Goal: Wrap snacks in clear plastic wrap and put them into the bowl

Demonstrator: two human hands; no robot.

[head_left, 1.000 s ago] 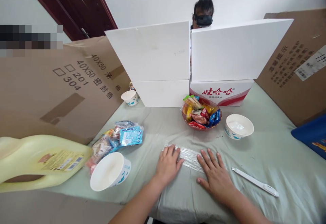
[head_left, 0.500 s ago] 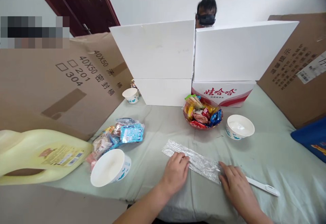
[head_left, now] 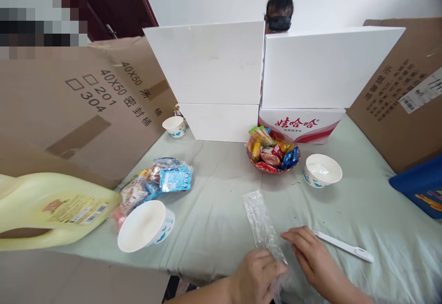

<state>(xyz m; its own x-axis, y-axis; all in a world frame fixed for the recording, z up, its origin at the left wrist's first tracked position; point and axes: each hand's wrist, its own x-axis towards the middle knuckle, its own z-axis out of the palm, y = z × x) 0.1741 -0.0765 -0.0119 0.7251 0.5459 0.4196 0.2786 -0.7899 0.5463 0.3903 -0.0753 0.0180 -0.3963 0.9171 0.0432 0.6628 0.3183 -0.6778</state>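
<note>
Green cloth – both hands' fingers, L & R, pinch clear wrap

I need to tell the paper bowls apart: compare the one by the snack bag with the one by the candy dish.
The paper bowl by the snack bag lies tipped on its side, mouth toward the camera; the paper bowl by the candy dish stands upright. The tipped one sits next to the yellow jug, the upright one right of the candy dish. Both are white with blue markings and show no food inside.
</note>
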